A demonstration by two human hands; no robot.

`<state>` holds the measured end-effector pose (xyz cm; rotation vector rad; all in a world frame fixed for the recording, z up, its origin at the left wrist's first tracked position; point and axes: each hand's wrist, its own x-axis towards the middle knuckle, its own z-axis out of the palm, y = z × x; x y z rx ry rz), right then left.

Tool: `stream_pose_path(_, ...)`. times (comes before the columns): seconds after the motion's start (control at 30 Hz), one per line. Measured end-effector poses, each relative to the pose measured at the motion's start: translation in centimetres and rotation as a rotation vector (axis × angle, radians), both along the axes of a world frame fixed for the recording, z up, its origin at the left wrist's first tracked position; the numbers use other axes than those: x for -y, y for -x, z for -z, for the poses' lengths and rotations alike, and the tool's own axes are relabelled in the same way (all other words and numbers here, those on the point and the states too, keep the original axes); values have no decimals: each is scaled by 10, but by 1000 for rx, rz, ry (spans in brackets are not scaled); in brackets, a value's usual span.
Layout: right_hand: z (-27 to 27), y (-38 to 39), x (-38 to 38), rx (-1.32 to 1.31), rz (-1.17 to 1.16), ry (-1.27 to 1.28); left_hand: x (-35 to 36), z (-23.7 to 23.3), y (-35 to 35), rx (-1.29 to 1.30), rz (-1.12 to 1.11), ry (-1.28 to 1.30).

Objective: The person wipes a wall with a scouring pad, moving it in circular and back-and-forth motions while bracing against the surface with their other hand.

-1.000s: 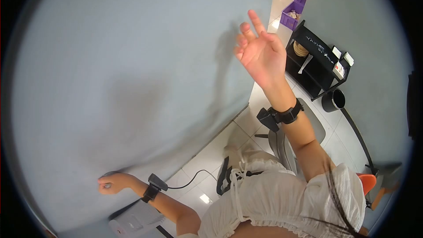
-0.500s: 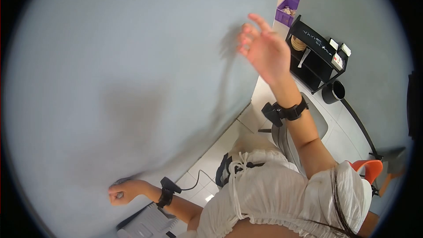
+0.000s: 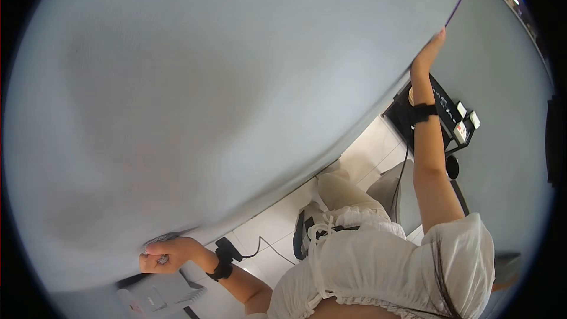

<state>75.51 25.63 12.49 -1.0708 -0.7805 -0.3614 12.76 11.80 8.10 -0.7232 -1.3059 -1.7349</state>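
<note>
My left hand is closed in a fist at the lower left. Crumpled grey, cloth-like material shows above the fist and between its fingers, against a broad pale blue-grey surface. At the upper right, my right hand reaches out along the far edge of that surface. Its fingers are stretched and seen side-on, holding nothing visible, with the fingertips near a thin purple strip. Each wrist wears a black strap, and the left one carries a black device with a cable.
Behind my right forearm stands a black shelf cart with small white boxes. A black bin and a grey seat are below it. White floor tiles run beside my legs. A pale box-like object lies below my left hand.
My right hand has moved up and right, from mid-air in front of the surface to its far edge. My left hand stays closed, nearly in place. The view has shifted; the purple crates are mostly covered.
</note>
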Motion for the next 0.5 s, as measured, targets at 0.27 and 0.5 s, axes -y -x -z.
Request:
stream_pose_path(0.27,14,4,-4,30,-112,30,4,15,22,-42,-96,49)
stream_pose_path(0.5,18,44,3,-11,-21,42,9,-9,2,193,22,212)
